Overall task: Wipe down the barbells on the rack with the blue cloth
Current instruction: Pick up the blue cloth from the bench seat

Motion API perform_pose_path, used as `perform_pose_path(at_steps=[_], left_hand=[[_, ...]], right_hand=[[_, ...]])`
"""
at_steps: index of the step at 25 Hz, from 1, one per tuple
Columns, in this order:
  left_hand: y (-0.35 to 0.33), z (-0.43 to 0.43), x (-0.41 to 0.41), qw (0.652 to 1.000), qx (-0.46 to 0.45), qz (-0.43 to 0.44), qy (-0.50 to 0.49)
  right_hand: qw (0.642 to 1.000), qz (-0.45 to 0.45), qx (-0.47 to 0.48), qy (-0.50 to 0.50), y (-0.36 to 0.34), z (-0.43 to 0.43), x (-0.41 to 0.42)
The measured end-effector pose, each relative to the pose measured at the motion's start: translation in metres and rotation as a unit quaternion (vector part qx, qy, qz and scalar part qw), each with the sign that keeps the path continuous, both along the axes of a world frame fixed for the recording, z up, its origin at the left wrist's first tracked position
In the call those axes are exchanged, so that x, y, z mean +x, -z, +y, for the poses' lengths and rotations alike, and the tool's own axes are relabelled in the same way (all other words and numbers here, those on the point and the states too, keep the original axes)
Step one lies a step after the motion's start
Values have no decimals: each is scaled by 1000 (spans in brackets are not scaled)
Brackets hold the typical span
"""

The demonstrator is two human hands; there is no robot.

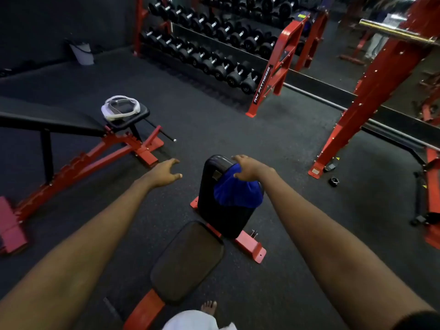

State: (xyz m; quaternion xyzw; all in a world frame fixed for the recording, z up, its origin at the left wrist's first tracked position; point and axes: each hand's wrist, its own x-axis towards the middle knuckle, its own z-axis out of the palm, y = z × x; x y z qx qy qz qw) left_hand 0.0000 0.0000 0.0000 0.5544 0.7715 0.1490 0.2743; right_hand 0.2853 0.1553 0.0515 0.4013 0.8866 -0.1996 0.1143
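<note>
- Head view: the right hand (247, 169) is on the blue cloth (238, 191), its fingers curled over the top edge of the fabric and gripping it.
- The cloth is draped over the upper right part of a black bench pad (221, 198) straight ahead; the pad stands on a red frame (252, 248).
- The left hand (166, 173) hangs in the air left of that pad, fingers spread and loosely bent, holding nothing and touching nothing.
- A bucket (83, 53) stands on the floor by the dark far wall at upper left; something pale seems to line it, but what is inside cannot be told.
- A two-tier red rack (273, 75) along the back holds rows of black dumbbells (214, 60), lying side by side on both tiers.
- A barbell (395, 32), chrome, rests high on a red stand (371, 96) at upper right, well apart from the cloth.
- A second bench (59, 125) lies at left on a red base; a white ring-shaped item (120, 107) sits on its small seat.
- A flat black pad (188, 263) lies nearest the camera, just below the upright one.
- A small black collar (333, 181) lies on the floor near the stand's foot.
- The floor (214, 129) is dark speckled rubber matting.
- A mirror (333, 48) runs along the back wall behind the rack and reflects red equipment.
- A bare foot (209, 307) and pale clothing show at the bottom edge.
</note>
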Motion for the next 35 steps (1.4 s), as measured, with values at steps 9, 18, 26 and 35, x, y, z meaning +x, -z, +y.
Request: perform_pose_path(at_steps=[9,18,26,35], left_hand=[[15,72,6,999,-18,-29,-20],[-6,175,64,994,56,-80,-40],[-10,280,286,857,-199,-470,-68],[-7,393,513,767,-152,-596,-181]], right_hand=[[994,-57,9,-89,31,50,-5],[974,172,-31,141,3,109,96],[754,524,-157,364,-55,183,238],[579,642,-262,429,-87,267,392]])
